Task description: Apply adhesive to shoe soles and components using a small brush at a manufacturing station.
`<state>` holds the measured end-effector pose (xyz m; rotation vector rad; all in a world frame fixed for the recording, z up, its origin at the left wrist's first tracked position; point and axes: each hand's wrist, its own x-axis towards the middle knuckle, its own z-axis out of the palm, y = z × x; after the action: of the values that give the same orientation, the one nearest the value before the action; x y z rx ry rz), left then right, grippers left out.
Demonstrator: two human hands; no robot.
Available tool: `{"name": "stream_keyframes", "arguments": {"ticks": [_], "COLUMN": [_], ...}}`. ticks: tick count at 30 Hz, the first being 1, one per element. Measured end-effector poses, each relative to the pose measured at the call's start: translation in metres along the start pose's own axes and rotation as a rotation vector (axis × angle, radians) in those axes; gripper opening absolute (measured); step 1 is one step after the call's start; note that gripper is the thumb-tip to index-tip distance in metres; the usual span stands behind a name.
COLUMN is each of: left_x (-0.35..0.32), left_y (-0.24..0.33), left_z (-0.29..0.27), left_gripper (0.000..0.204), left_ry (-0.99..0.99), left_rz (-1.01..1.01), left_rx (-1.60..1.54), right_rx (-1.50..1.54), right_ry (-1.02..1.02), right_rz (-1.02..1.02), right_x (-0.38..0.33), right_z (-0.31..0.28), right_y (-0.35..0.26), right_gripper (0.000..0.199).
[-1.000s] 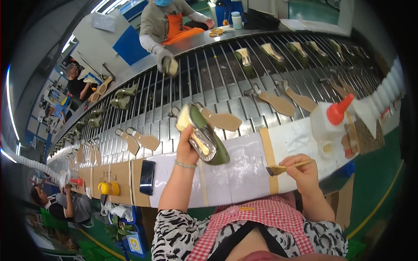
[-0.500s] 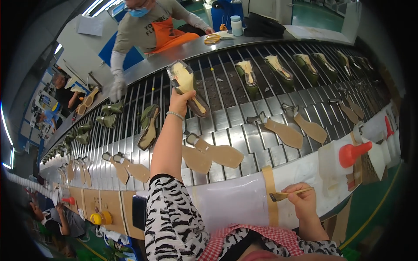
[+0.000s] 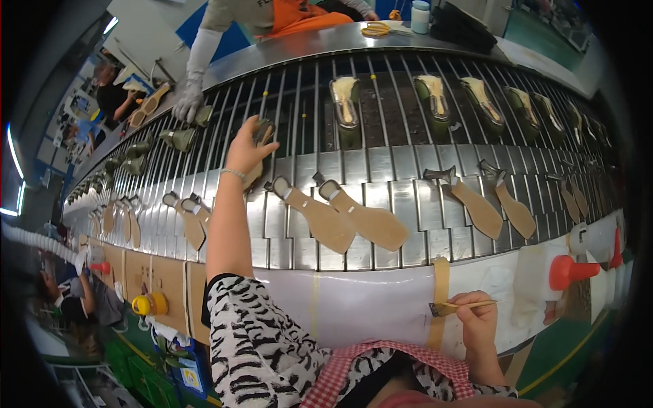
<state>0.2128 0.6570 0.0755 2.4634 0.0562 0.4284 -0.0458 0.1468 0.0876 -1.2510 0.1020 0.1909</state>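
My left hand (image 3: 246,148) reaches over the slatted conveyor, its thumb and fingers spread around a dark green shoe upper on a last (image 3: 263,130). The hand hides much of that shoe, and I cannot see firm contact. Just right of it, another lasted shoe (image 3: 345,102) lies sole up, its underside cream. My right hand (image 3: 476,314) is closed around the wooden handle of a flat brush (image 3: 445,309), dark bristles pointing left, above the white-covered bench edge. Between my hands, a pair of tan soles with heels (image 3: 367,221) rests on the near metal slats.
More lasted shoes (image 3: 432,98) and tan heeled soles (image 3: 476,207) line the conveyor. Across it, a co-worker's gloved hand (image 3: 188,105) touches a green shoe (image 3: 178,139). Yellow-handled scissors (image 3: 375,28) and a white jar (image 3: 420,17) sit on the far ledge. A red-tipped bottle (image 3: 571,272) lies right.
My left hand has let go of the lasted shoe, which now lies on the conveyor, and moved left to another shoe. My right hand keeps the brush. The head view has shifted.
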Motion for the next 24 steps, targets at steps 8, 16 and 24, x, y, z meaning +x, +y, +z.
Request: {"name": "stream_keyframes", "arguments": {"ticks": [8, 16, 24], "left_x": [-0.089, -0.092, -0.186], "left_y": [-0.097, 0.039, 0.146], "left_z": [-0.024, -0.152, -0.19], "left_gripper": [0.07, 0.028, 0.025], "left_ry": [0.096, 0.305, -0.381], "left_rz": [-0.287, -0.181, -0.269], "left_rx": [0.077, -0.476, -0.684], "right_rx": [0.024, -0.015, -0.347], "right_ry": [0.028, 0.074, 0.253], "right_rz": [-0.044, -0.147, -0.388], "right_x": [-0.024, -0.077, -0.096], "right_z": [0.013, 0.005, -0.056], "right_y": [-0.005, -0.03, -0.045], "right_gripper": [0.014, 0.01, 0.012]}}
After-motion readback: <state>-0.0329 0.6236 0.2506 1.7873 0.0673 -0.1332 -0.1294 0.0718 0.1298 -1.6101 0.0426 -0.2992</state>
